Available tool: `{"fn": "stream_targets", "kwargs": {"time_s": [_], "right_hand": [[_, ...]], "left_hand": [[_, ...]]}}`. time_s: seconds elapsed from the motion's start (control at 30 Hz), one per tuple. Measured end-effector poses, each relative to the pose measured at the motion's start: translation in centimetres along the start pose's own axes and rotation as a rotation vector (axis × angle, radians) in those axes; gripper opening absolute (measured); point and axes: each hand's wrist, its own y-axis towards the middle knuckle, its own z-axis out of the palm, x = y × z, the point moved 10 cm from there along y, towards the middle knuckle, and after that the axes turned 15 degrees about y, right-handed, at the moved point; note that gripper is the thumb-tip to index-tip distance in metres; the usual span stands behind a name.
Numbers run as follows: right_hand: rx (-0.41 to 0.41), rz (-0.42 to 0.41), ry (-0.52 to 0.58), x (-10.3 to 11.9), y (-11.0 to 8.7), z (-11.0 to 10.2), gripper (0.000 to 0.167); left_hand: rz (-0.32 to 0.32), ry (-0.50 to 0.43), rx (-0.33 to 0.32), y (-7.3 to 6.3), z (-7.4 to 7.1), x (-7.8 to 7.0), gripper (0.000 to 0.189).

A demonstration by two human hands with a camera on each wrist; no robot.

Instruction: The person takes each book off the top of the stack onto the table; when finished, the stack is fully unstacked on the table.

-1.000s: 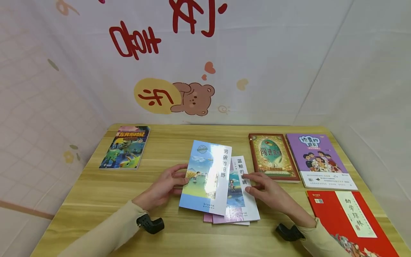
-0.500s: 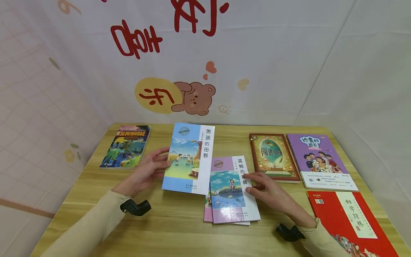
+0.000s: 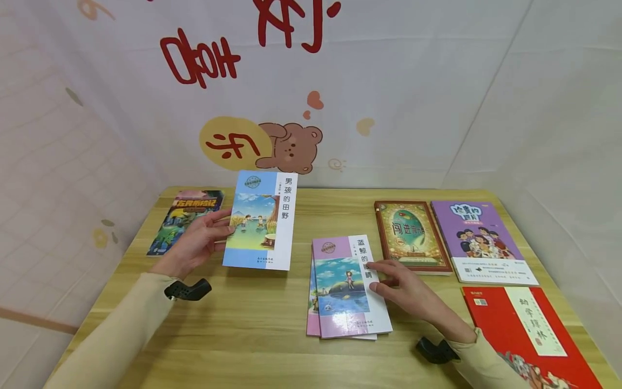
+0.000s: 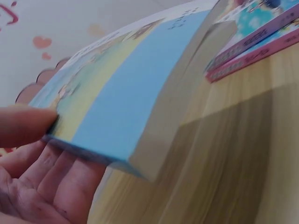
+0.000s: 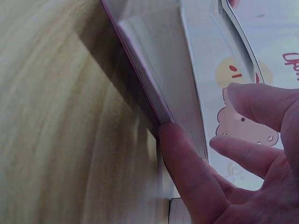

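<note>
My left hand (image 3: pixel 196 240) holds a paperback with a blue-and-white cover (image 3: pixel 255 219) by its left edge, raised off the table and tilted. In the left wrist view the thumb lies on its cover (image 4: pixel 131 93) and the fingers are underneath. A pink-and-white paperback (image 3: pixel 342 294) lies on the table, on top of at least one other pink book (image 3: pixel 312 321) that is mostly covered. Along the right edge of this pile rests my right hand (image 3: pixel 405 292), fingers extended. Close up in the right wrist view, a fingertip touches the page edges (image 5: pixel 161 51).
A dinosaur-covered book (image 3: pixel 182 216) lies at the back left, partly behind my left hand. On the right are a brown-framed green book (image 3: pixel 413 237), a purple book (image 3: pixel 483 243) and a large red book (image 3: pixel 529 335). A printed white cloth (image 3: pixel 389 81) hangs behind the wooden table (image 3: pixel 252 335).
My left hand has lifted the blue book off the pile and carried it left and away from me, uncovering the pink book. The right hand has stayed at the pile's edge.
</note>
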Motion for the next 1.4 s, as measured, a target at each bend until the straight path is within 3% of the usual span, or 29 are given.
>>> {"fn": "stream_targets", "kwargs": {"time_s": [0.23, 0.47, 0.73, 1.13, 1.4], "right_hand": [[-0.011, 0.001, 0.008, -0.2, 0.1, 0.0, 0.05], [-0.016, 0.0, 0.015, -0.2, 0.2, -0.1, 0.05], [-0.013, 0.009, 0.03, -0.1, 0.2, 0.0, 0.049], [-0.014, 0.018, 0.025, -0.1, 0.2, 0.1, 0.049], [-0.007, 0.019, 0.014, -0.1, 0.1, 0.1, 0.05]], "left_hand": [[-0.028, -0.052, -0.025, 0.9, -2.5, 0.4, 0.075], [-0.074, -0.068, -0.045, 2.1, -3.7, 1.6, 0.076], [-0.111, 0.012, -0.085, 3.1, -5.1, 3.2, 0.074], [-0.156, 0.13, -0.076, 4.4, -5.2, 4.0, 0.069], [-0.176, 0.312, -0.133, 4.7, -6.0, 4.5, 0.067]]}}
